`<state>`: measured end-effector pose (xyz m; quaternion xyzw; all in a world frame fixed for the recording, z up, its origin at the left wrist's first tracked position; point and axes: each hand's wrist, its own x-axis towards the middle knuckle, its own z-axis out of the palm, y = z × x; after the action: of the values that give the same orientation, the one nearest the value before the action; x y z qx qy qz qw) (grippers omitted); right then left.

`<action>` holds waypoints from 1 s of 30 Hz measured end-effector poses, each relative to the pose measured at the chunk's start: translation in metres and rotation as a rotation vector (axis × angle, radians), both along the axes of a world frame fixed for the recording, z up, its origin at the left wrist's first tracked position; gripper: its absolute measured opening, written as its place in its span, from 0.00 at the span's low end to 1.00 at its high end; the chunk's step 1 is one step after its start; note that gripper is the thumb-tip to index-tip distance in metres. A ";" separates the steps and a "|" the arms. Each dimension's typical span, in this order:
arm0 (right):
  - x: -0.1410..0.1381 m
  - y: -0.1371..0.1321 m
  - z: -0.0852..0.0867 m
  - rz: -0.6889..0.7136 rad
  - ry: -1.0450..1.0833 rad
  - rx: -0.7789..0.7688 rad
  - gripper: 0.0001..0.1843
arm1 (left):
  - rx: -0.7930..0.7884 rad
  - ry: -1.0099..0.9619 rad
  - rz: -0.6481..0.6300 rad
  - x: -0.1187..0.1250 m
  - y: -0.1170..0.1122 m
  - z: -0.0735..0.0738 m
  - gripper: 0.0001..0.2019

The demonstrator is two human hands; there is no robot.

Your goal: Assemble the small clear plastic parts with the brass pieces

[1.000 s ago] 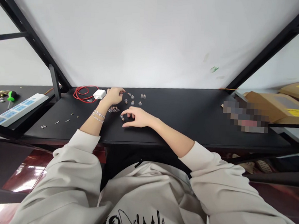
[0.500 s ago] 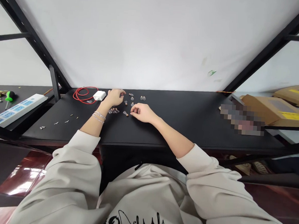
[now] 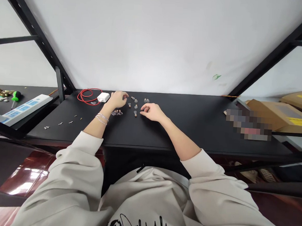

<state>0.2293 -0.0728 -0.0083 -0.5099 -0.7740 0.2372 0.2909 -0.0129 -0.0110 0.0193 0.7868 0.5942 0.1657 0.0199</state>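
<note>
Left hand loosely curled on the black table, near a white charger and red wire; whether it grips anything cannot be told. Right hand half open, just beside a small clear bulb, whose long axis runs roughly away from the person. Other small bulbs lie between the hands.

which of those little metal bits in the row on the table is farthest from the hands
The leftmost small metal piece, at the row's far left end near the table's front edge; every other piece in the row lies closer to the left hand.
</note>
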 end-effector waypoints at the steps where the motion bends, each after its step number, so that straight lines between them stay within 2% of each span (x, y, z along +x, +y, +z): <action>1: 0.000 0.000 0.000 0.018 -0.003 0.000 0.09 | 0.000 0.000 0.001 0.000 0.001 -0.001 0.17; 6: 0.000 -0.002 0.000 0.105 0.020 0.010 0.15 | 0.003 0.021 -0.018 0.001 0.003 -0.005 0.18; 13: -0.004 -0.004 -0.001 0.113 0.019 0.014 0.14 | 0.037 0.113 -0.107 0.009 0.007 -0.016 0.25; 17: -0.006 -0.004 -0.002 0.112 0.009 0.013 0.13 | 0.001 0.133 -0.136 0.011 0.016 -0.019 0.24; 24: -0.005 -0.005 0.000 0.113 0.001 0.003 0.14 | -0.051 0.091 -0.074 0.005 0.024 -0.018 0.23; 30: -0.005 -0.005 0.000 0.112 -0.002 0.001 0.13 | -0.078 0.057 -0.083 0.004 0.018 -0.011 0.21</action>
<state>0.2248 -0.0780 -0.0079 -0.4657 -0.8020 0.2522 0.2764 -0.0093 0.0065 0.0079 0.8138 0.5674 0.1189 0.0407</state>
